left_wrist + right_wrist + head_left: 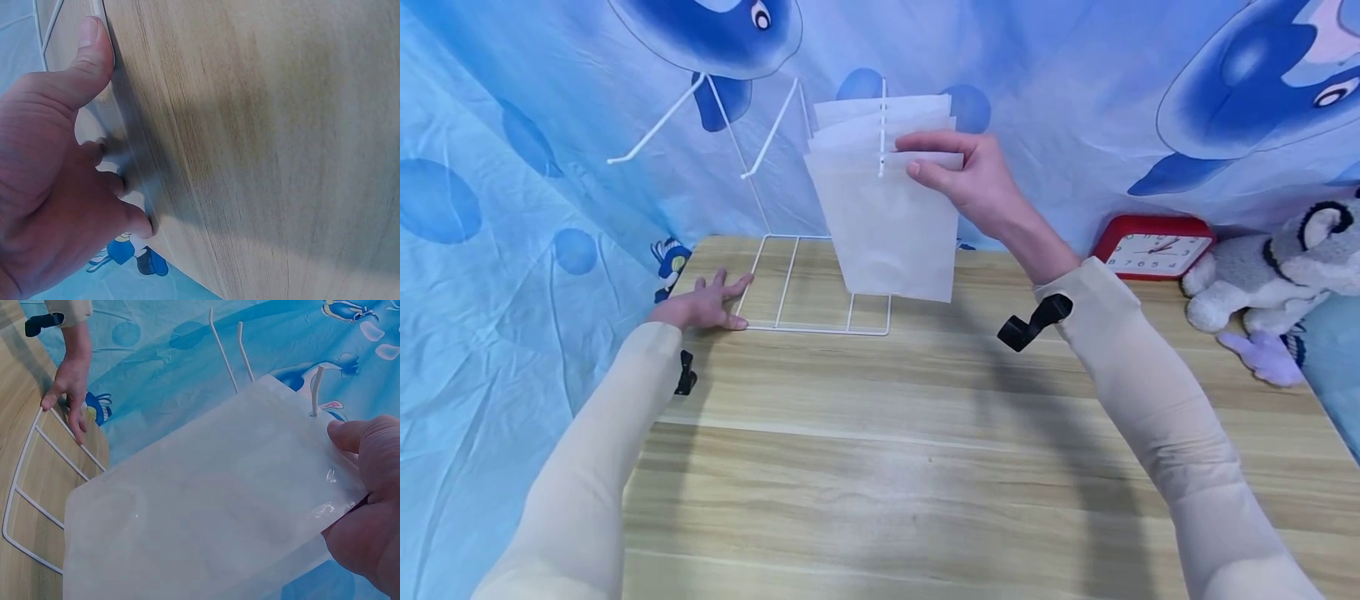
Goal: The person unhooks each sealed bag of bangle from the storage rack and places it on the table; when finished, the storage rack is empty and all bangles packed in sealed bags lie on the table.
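Observation:
A white wire display rack [820,331] stands at the back of the table, with prongs sticking forward. My left hand [707,302] rests spread at the left side of its base, thumb on the front corner wire. On the right prong [883,125] hang several translucent white plastic pouches [898,229], one behind another. Between thumb and fingers, my right hand [967,177] pinches the front pouch near its upper right corner. The right wrist view shows the prong's end [317,390] poking through the hole near this pouch's [206,481] top edge.
A red clock [1153,247] and a grey-and-white plush toy [1262,271] sit at the table's right rear. Two other prongs [771,133] of the rack carry nothing. A blue cartoon-print curtain [1037,67] hangs close behind.

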Demonstrator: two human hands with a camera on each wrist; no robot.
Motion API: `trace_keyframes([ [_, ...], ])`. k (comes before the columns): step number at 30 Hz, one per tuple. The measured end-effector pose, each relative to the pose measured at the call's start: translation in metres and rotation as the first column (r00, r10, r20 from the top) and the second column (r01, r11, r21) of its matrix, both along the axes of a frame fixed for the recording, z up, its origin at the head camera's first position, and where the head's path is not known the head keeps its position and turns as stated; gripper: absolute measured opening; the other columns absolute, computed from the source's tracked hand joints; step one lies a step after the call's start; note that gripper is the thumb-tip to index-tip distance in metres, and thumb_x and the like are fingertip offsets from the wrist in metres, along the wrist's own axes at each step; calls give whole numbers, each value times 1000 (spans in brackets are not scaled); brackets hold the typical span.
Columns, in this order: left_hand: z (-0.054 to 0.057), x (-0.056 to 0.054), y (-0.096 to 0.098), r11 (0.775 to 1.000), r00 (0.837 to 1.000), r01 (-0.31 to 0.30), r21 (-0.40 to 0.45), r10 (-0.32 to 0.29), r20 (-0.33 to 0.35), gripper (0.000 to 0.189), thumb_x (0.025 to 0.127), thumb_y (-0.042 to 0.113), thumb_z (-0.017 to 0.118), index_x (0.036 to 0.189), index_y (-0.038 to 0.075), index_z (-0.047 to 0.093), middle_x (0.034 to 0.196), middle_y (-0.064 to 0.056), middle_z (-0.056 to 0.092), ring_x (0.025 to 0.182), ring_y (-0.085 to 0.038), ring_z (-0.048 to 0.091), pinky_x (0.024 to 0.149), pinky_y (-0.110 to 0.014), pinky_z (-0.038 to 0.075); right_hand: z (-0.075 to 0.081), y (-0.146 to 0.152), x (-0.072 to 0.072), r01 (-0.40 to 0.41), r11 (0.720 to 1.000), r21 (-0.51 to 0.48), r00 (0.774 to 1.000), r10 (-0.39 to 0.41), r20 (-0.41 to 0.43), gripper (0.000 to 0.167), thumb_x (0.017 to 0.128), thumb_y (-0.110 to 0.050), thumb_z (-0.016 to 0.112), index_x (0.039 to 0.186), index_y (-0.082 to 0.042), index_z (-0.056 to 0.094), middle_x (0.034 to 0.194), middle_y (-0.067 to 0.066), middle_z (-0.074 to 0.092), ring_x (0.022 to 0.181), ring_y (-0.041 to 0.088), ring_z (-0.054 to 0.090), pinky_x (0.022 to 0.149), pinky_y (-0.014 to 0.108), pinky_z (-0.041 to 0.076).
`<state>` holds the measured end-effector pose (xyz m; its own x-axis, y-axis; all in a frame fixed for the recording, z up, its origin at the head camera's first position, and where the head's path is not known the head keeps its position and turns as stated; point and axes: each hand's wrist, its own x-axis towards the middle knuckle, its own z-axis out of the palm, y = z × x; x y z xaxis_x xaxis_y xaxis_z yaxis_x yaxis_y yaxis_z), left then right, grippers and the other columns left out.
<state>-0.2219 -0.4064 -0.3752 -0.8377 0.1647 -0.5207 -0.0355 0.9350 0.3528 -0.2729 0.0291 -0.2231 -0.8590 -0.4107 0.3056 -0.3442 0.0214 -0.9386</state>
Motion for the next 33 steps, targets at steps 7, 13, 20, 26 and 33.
trace_keyframes([
  [7, 0, -1, 2, 1000, 1000, -4, -6, 4, -6, 98, 94, 38, 70, 160, 13, 2, 155, -36, -21, 134, -65, -20, 94, -86, -3, -2, 1, 1, 2, 1000, 20, 999, -1, -49, 23, 95, -12, 71, 117, -7, 76, 124, 3, 68, 114, 19, 60, 91, 33, 50],
  [13, 1, 1, 5, 1000, 1000, 6, -19, -6, -1, 95, 96, 37, 68, 160, 12, 2, 155, -37, -20, 134, -67, -18, 95, -86, -1, -5, 2, 4, -2, 1000, 18, 998, 3, -60, 24, 95, -12, 70, 117, -7, 75, 124, 5, 67, 114, 19, 60, 91, 33, 50],
  [20, 2, 2, 5, 1000, 1000, -1, -26, 1, 1, 96, 95, 36, 68, 160, 12, 2, 156, -36, -20, 135, -65, -18, 96, -85, 0, -4, 3, 13, 2, 999, 43, 996, 1, -88, 23, 94, -14, 71, 116, -9, 76, 123, 4, 69, 118, 15, 58, 88, 30, 46],
  [26, 3, 3, 4, 1000, 1000, 1, -26, -1, 9, 98, 95, 36, 69, 160, 13, 1, 156, -36, -20, 135, -65, -18, 95, -86, 1, -2, 2, 20, -1, 1000, 26, 996, 4, -89, 22, 94, -11, 71, 115, -7, 76, 121, 5, 69, 116, 16, 59, 90, 31, 48],
  [33, 1, 0, 4, 999, 1000, 13, -32, -14, -2, 98, 94, 39, 69, 161, 13, 1, 156, -36, -20, 135, -66, -18, 95, -86, 1, 4, 5, 28, -6, 1000, 6, 998, 7, -68, 21, 95, -9, 70, 114, -5, 76, 122, 7, 69, 119, 17, 58, 96, 35, 49],
])
